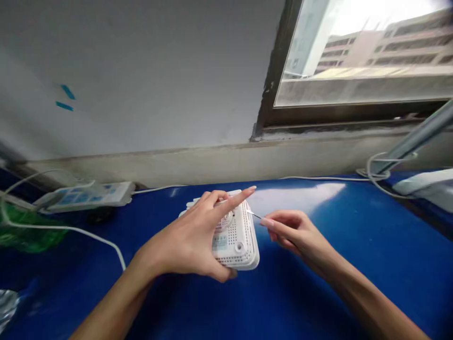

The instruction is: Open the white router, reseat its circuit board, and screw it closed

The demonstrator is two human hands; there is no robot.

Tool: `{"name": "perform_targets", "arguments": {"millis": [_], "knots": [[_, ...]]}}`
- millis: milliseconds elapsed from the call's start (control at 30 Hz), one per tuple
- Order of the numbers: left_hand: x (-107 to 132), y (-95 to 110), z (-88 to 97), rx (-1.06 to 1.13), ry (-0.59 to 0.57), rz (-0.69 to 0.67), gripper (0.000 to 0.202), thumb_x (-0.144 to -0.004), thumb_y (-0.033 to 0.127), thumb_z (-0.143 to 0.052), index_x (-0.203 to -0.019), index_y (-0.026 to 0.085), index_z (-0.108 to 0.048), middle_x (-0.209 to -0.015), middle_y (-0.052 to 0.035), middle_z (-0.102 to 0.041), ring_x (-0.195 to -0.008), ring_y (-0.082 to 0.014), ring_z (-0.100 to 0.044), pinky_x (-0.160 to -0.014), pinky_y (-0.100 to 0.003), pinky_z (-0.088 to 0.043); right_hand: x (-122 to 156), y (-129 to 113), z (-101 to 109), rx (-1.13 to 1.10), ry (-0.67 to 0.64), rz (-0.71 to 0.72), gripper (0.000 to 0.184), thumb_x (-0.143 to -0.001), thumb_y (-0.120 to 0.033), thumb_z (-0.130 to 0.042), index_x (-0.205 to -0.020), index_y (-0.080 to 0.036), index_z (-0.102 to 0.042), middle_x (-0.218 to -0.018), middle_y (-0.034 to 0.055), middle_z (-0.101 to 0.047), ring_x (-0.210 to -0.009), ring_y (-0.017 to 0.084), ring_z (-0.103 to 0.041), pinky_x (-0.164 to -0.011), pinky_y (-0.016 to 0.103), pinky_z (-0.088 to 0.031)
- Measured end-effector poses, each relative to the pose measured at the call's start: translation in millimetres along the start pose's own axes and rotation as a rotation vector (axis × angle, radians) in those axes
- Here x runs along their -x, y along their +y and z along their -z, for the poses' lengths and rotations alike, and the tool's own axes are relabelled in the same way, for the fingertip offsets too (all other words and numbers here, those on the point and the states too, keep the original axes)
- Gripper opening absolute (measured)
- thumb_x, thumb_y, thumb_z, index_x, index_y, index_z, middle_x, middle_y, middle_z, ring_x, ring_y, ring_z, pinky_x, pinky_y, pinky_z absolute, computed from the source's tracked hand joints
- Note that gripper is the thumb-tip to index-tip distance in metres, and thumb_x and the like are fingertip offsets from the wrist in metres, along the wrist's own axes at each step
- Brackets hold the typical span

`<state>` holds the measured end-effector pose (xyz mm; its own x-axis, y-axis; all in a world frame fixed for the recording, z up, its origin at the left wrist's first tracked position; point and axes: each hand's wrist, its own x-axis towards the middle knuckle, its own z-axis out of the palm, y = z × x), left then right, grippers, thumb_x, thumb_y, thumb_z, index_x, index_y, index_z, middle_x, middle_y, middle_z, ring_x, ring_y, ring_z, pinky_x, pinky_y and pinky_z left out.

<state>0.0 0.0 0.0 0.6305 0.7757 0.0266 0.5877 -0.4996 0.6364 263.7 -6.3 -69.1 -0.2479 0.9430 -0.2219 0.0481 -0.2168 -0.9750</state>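
My left hand (pixel 198 236) is closed around a white plastic router-like box (pixel 244 241), with the thumb at its near edge and the index finger stretched across the top. Rows of small vent holes, a pale label and a round recess show on the face turned up. From the right, my right hand (pixel 292 231) pinches a thin metal tool (pixel 255 215) between thumb and fingers. The tool's tip meets the right side of the box near its edge; its exact shape is too small to make out. My left hand hides much of the box's left part.
A white power strip (pixel 88 196) lies at the back left, beside a green bag (pixel 31 231) and a white cable (pixel 88 233). A slanted metal post (pixel 414 137) with cable round its base stands at the right. The blue tabletop (pixel 371 226) meets the wall behind.
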Motion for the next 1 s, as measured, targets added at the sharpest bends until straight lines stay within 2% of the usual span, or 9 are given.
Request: {"name": "perform_targets", "arguments": {"millis": [167,300,533,633,667,733,800,867,1000], "knots": [[-2.3,1.0,-3.3,-0.031,-0.006,-0.007,0.128,-0.057,0.030,-0.088,-0.158,0.055,-0.013,-0.136,-0.0021,-0.045,-0.126,-0.0287,-0.049,-0.107,-0.044,-0.044,1.5,-7.2,-6.1,0.020,-0.069,-0.033,0.044,-0.083,-0.057,-0.077,-0.087,-0.014,-0.072,-0.063,-0.0011,-0.058,-0.043,0.002,-0.033,-0.039,0.019,-0.017],[-6.9,-6.3,-12.3,-0.122,0.026,0.011,0.128,-0.059,0.033,-0.087,-0.159,0.053,-0.010,-0.139,-0.0051,-0.045,-0.131,-0.0317,-0.046,-0.109,-0.048,-0.042,5.1,-16.7,1.2,0.125,-0.065,-0.087,0.049,-0.083,-0.061,-0.075,-0.091,-0.013,-0.073,-0.067,0.0011,-0.060,-0.042,0.002,-0.034,-0.039,0.019,-0.018],[-21.6,-20.9,-38.0,-0.300,0.143,0.187,0.125,-0.064,0.049,-0.087,-0.161,0.047,-0.008,-0.146,-0.0106,-0.046,-0.136,-0.0394,-0.042,-0.112,-0.056,-0.037,4.6,-23.8,22.2,0.228,-0.086,-0.122,0.052,-0.084,-0.056,-0.077,-0.117,-0.017,-0.069,-0.076,0.0020,-0.064,-0.050,0.004,-0.037,-0.044,0.018,-0.025],[-24.2,-22.1,-36.3,-0.323,0.212,0.281,0.115,-0.074,0.063,-0.078,-0.162,0.044,-0.007,-0.153,-0.0126,-0.041,-0.140,-0.0400,-0.038,-0.114,-0.056,-0.035,5.1,-24.2,27.1,0.262,-0.095,-0.118,0.050,-0.081,-0.048,-0.081,-0.119,-0.019,-0.068,-0.079,0.0012,-0.064,-0.054,0.005,-0.040,-0.046,0.018,-0.030],[-22.7,-22.6,-31.1,-0.320,0.190,0.293,0.111,-0.077,0.066,-0.074,-0.162,0.045,-0.006,-0.155,-0.0122,-0.039,-0.141,-0.0400,-0.038,-0.113,-0.055,-0.036,5.2,-24.1,28.0,0.266,-0.099,-0.112,0.049,-0.082,-0.047,-0.081,-0.120,-0.019,-0.067,-0.080,0.0017,-0.066,-0.055,0.006,-0.042,-0.047,0.019,-0.032],[-15.6,-24.5,-15.1,-0.342,0.062,0.297,0.106,-0.077,0.071,-0.072,-0.160,0.050,-0.009,-0.155,-0.0095,-0.039,-0.140,-0.0410,-0.040,-0.111,-0.057,-0.037,5.5,-23.4,28.7,0.256,-0.119,-0.099,0.049,-0.084,-0.047,-0.079,-0.122,-0.019,-0.066,-0.086,0.0045,-0.070,-0.057,0.007,-0.045,-0.050,0.019,-0.036],[-5.7,-27.7,3.0,-0.355,-0.074,0.309,0.108,-0.074,0.069,-0.074,-0.159,0.052,-0.009,-0.155,-0.0084,-0.041,-0.140,-0.0405,-0.042,-0.112,-0.056,-0.037,5.9,-22.8,28.3,0.243,-0.147,-0.086,0.051,-0.087,-0.050,-0.076,-0.125,-0.018,-0.065,-0.093,0.0082,-0.074,-0.060,0.008,-0.047,-0.051,0.020,-0.039],[3.3,-30.9,16.4,-0.344,-0.150,0.364,0.104,-0.078,0.069,-0.071,-0.159,0.053,-0.007,-0.154,-0.0087,-0.042,-0.137,-0.0387,-0.046,-0.109,-0.054,-0.041,7.2,-22.7,27.3,0.253,-0.171,-0.080,0.052,-0.088,-0.052,-0.074,-0.126,-0.018,-0.064,-0.097,0.0099,-0.075,-0.060,0.009,-0.049,-0.052,0.020,-0.041],[8.8,-27.9,16.5,-0.406,-0.170,0.394,0.094,-0.080,0.076,-0.062,-0.158,0.053,-0.015,-0.160,-0.0109,-0.035,-0.145,-0.0430,-0.037,-0.111,-0.056,-0.039,14.2,-25.0,24.3,0.364,-0.223,-0.096,0.052,-0.090,-0.055,-0.070,-0.127,-0.019,-0.067,-0.089,0.0082,-0.075,-0.057,0.010,-0.050,-0.048,0.020,-0.040]]}}
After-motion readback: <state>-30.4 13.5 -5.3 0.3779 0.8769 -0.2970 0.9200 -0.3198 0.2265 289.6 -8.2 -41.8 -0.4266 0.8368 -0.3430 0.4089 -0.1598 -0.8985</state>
